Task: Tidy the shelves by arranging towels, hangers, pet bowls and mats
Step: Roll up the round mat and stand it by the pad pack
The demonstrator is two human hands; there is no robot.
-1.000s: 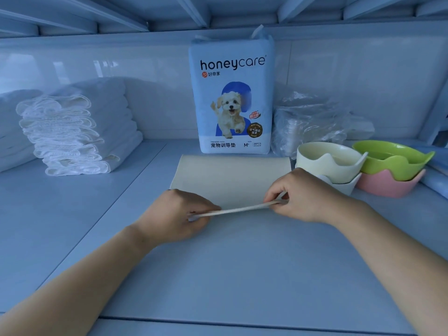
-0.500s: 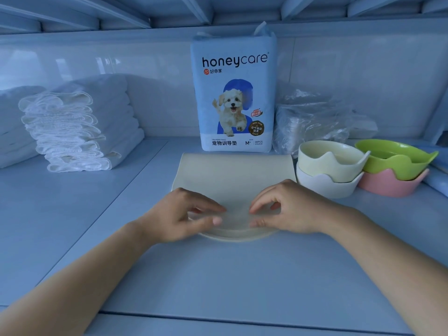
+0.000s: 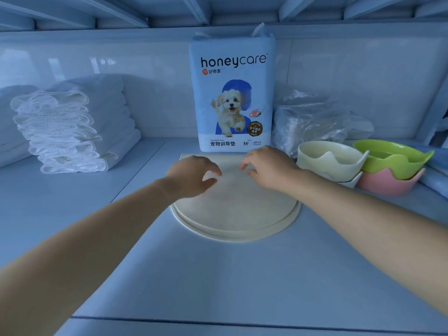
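2 hands, both over the far half of the mat point(image 3: 237, 214). Left hand point(image 3: 191, 177) and right hand point(image 3: 269, 168) have fingers loosely curled and hold nothing. Can't tell if the tips touch the mat.

Mat lies flat mid-shelf point(image 3: 218, 275), just in front of the pad pack point(image 3: 232, 93). It's cream, thin, matte, w/ rounded front edge and straight back edge. 2 rim lines show at the front, so 2 layers. Can't tell if that's 1 folded mat or 2 mats.

4 bowls, right of the mat, in 2 stacks of 2: cream bowl point(image 3: 324, 161) on white bowl point(image 3: 351, 181), green bowl point(image 3: 397, 161) on pink bowl point(image 3: 388, 185). All smooth, w/ wavy scalloped rims. The stacks sit just beside each other.

2 piles of white, soft, folded towels at left. Near pile point(image 3: 72, 132) has rounded folds facing front, many layers, too blurred to count. Far pile point(image 3: 9, 127) is cut by the frame edge.

1 pad pack, upright at the back wall: glossy pale-blue plastic, "honeycare" + puppy print. 1 clear plastic bag point(image 3: 312, 122), crinkled, behind the bowls, right of the pack. Shelf is smooth, pale blue-grey.
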